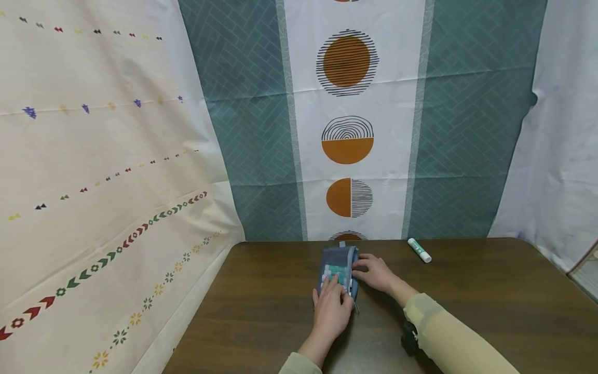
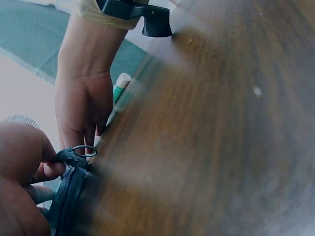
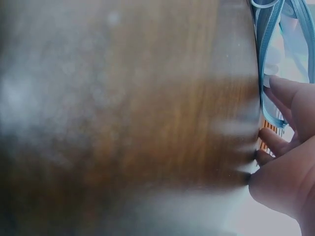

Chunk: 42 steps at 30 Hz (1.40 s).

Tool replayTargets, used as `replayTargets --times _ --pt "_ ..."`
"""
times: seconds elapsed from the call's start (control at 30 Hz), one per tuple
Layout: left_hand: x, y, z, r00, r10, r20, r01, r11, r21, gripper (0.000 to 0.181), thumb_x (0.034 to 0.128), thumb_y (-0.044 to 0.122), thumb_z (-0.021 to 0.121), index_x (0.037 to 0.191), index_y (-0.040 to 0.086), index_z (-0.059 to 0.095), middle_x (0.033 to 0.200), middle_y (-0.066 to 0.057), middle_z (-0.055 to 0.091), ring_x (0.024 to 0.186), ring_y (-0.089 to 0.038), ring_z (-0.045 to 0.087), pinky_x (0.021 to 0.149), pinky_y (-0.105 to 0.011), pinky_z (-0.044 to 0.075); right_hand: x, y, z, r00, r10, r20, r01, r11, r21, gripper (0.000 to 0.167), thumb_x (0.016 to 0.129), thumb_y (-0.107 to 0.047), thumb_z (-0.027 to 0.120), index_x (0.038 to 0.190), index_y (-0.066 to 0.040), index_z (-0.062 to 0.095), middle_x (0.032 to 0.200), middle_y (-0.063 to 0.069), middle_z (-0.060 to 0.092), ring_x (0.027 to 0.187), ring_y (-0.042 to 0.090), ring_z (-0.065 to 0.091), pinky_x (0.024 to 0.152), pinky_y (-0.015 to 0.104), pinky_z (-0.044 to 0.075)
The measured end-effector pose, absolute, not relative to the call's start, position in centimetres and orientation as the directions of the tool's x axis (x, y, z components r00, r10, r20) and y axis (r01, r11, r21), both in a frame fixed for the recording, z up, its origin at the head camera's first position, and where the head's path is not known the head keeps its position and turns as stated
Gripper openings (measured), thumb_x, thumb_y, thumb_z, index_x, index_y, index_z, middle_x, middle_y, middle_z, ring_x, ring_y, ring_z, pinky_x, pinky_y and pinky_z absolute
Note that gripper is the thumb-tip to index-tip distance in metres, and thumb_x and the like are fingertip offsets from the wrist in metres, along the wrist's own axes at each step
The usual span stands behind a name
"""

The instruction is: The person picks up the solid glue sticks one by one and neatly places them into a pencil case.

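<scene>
A blue-grey zip pouch with a see-through mesh front lies near the table's back edge. Several green-and-white glue sticks show through it. My left hand rests over its near end. In the left wrist view, thumb and finger pinch the pouch's corner beside the zip's ring. At the unzipped right side, my right hand has its thumb and index finger in the opening. They pinch a small white end, apparently of a glue stick; most of it is hidden. The other right fingers touch the table.
One loose glue stick with a white cap lies to the right, near the back edge of the brown wooden table. A patterned cloth hangs directly behind the table. A pale cloth hangs on the left.
</scene>
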<state>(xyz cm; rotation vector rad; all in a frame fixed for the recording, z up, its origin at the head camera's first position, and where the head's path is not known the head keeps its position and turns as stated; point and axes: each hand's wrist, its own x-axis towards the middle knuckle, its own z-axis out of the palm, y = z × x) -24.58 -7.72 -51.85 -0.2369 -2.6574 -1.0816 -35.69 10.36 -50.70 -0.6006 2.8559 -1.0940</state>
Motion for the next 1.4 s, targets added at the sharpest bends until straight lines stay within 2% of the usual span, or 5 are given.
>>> replayTargets --times 0.5,0.97,1.13,1.4 --pt "-24.5 -7.8 -51.6 -0.950 0.049 0.307 0.251 0.705 0.664 0.024 0.0976 0.010 0.064 0.076 0.019 0.056 0.161 -0.020 0.058 0.157 -0.046 0.041 0.117 -0.087 0.019 -36.0 10.4 -50.7 -0.920 -0.379 0.097 -0.350 0.687 -0.636 0.030 0.106 -0.022 0.072 0.128 -0.002 0.080 0.155 0.035 0.053 0.146 0.057 0.046 0.120 0.074 0.031" --pt "-24.4 -7.8 -51.5 -0.952 0.051 0.303 0.251 0.699 0.669 0.024 0.0978 0.010 0.063 0.077 0.019 0.057 0.161 -0.021 0.057 0.157 -0.047 0.041 0.118 -0.087 0.019 -35.9 10.7 -50.7 -0.898 -0.428 0.099 -0.394 0.684 -0.614 0.032 0.106 -0.021 0.073 0.131 -0.002 0.079 0.155 0.035 0.053 0.147 0.056 0.046 0.123 0.078 0.021" --pt "-24.4 -7.8 -51.4 -0.954 0.053 0.294 0.246 0.698 0.673 0.024 0.0980 0.011 0.064 0.077 0.019 0.057 0.161 -0.021 0.057 0.158 -0.047 0.040 0.118 -0.087 0.018 -36.0 10.9 -50.8 -0.896 -0.434 0.094 -0.394 0.682 -0.616 0.034 0.106 -0.023 0.072 0.133 -0.002 0.078 0.157 0.034 0.052 0.148 0.056 0.045 0.123 0.078 0.020" --pt "-24.6 -7.8 -51.7 -0.955 0.054 0.291 0.244 0.701 0.670 0.023 0.0976 0.011 0.064 0.077 0.019 0.058 0.161 -0.020 0.058 0.158 -0.047 0.041 0.118 -0.087 0.019 -36.0 12.1 -51.2 -0.868 -0.484 0.111 -0.431 0.623 -0.653 0.046 0.107 -0.030 0.071 0.142 0.000 0.071 0.159 0.037 0.048 0.149 0.060 0.042 0.122 0.082 0.015"
